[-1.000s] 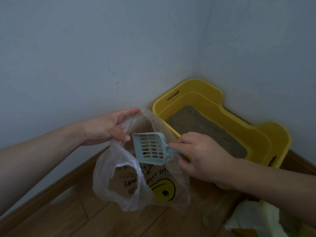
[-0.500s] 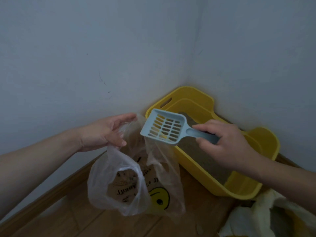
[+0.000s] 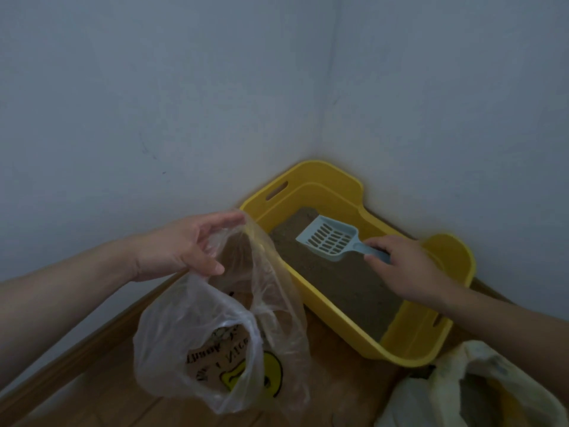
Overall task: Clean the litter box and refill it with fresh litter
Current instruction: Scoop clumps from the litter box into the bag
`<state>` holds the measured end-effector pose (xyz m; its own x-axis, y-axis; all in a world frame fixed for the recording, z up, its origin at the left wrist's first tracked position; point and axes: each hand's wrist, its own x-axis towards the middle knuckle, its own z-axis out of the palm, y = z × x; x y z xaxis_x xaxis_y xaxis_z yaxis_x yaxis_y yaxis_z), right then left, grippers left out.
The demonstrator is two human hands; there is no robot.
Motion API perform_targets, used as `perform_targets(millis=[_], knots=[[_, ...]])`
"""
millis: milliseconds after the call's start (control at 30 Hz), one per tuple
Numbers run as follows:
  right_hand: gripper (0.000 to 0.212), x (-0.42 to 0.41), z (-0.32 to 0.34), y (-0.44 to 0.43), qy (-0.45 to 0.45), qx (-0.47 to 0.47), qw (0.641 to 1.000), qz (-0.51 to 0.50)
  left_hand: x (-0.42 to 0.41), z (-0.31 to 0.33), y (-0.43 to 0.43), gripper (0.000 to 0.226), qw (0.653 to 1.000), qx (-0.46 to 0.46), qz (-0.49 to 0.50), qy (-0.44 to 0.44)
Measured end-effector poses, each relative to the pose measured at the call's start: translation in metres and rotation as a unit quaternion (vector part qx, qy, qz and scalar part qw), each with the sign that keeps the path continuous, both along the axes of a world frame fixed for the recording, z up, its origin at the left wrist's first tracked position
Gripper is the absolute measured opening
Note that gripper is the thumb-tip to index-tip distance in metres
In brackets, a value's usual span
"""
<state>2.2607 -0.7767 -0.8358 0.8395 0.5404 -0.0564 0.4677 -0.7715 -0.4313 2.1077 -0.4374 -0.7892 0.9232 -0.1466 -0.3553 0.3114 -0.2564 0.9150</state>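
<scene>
A bare left arm reaches in from the left edge, in front of a pale wall (image 3: 154, 87). The left hand (image 3: 184, 246) holds up the rim of a clear plastic bag (image 3: 191, 328), with the fingers curved over the top edge and the thumb tucked under it. The bag hangs open below the hand, above a wooden floor (image 3: 92, 396). It carries dark lettering and a yellow smiley face near its bottom.

Just to the right of the bag, a yellow litter box (image 3: 412, 352) sits on the floor in the corner where two walls meet. It has slot handles cut into both ends. Grey-brown litter (image 3: 345, 285) covers its bottom.

A pale blue slotted scoop (image 3: 331, 238) is inside the box, toward its far end. Its head is angled down to the left, low over the litter. Whether its front edge touches the litter cannot be told.

The right hand (image 3: 409, 266) grips the scoop's handle, fingers curled around it. The right arm extends to the right edge.

At the bottom right, a pale, crumpled bag (image 3: 446, 392) lies open on the floor, near the box's closest corner.
</scene>
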Motion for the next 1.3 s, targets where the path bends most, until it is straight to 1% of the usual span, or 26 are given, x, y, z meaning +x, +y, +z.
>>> perform_targets(millis=[100,267,367,433,533,600,700,800,867,933,1000,1067,1133,1200,1300], knots=[[0.028,0.007,-0.014,-0.002,0.024,-0.014,1.000,-0.012,0.003,-0.004,-0.002,0.091,1.000,-0.024,0.001,-0.001],[0.012,0.016,-0.043,-0.011,0.025,-0.146,0.989,0.023,0.007,-0.010,-0.005,0.085,1.000,-0.028,0.002,-0.003],[0.008,0.017,-0.053,-0.015,0.062,-0.184,0.981,0.025,0.007,-0.013,-0.005,0.088,1.000,-0.028,-0.007,-0.010],[0.008,0.016,-0.058,-0.017,0.076,-0.214,0.973,0.028,0.007,-0.016,-0.001,0.090,0.999,-0.032,-0.006,-0.001],[0.011,0.019,-0.066,-0.017,0.073,-0.275,0.959,0.019,0.007,-0.022,0.005,0.093,1.000,-0.018,-0.018,0.013],[0.008,0.019,-0.071,-0.014,0.068,-0.305,0.950,0.021,0.008,-0.025,0.004,0.089,0.999,-0.035,0.000,0.006],[0.005,0.022,-0.078,-0.005,0.081,-0.290,0.954,0.013,0.011,-0.028,0.002,0.087,0.999,-0.033,0.021,-0.005],[0.010,0.025,-0.079,0.009,0.086,-0.249,0.965,-0.001,0.012,-0.030,0.006,0.090,0.999,-0.047,0.009,0.003],[0.014,0.029,-0.081,0.022,0.094,-0.211,0.973,-0.014,0.014,-0.031,0.007,0.090,0.998,-0.053,0.017,0.000],[0.013,0.034,-0.084,0.034,0.099,-0.182,0.978,-0.020,0.016,-0.034,0.008,0.089,0.997,-0.067,0.029,-0.001],[0.014,0.039,-0.092,0.047,0.099,-0.158,0.982,-0.014,0.017,-0.037,0.012,0.091,0.998,-0.060,0.018,-0.006],[0.016,0.044,-0.100,0.059,0.095,-0.138,0.986,-0.015,0.017,-0.038,0.015,0.095,0.998,-0.059,0.013,0.006],[0.019,0.048,-0.106,0.070,0.095,-0.122,0.988,-0.017,0.018,-0.038,0.015,0.094,0.998,-0.064,0.024,0.010],[0.022,0.053,-0.110,0.081,0.092,-0.117,0.989,-0.010,0.021,-0.039,0.014,0.095,0.998,-0.057,0.017,-0.004],[0.021,0.060,-0.115,0.097,0.086,-0.113,0.990,-0.010,0.027,-0.039,0.013,0.092,0.998,-0.055,0.021,-0.002]])
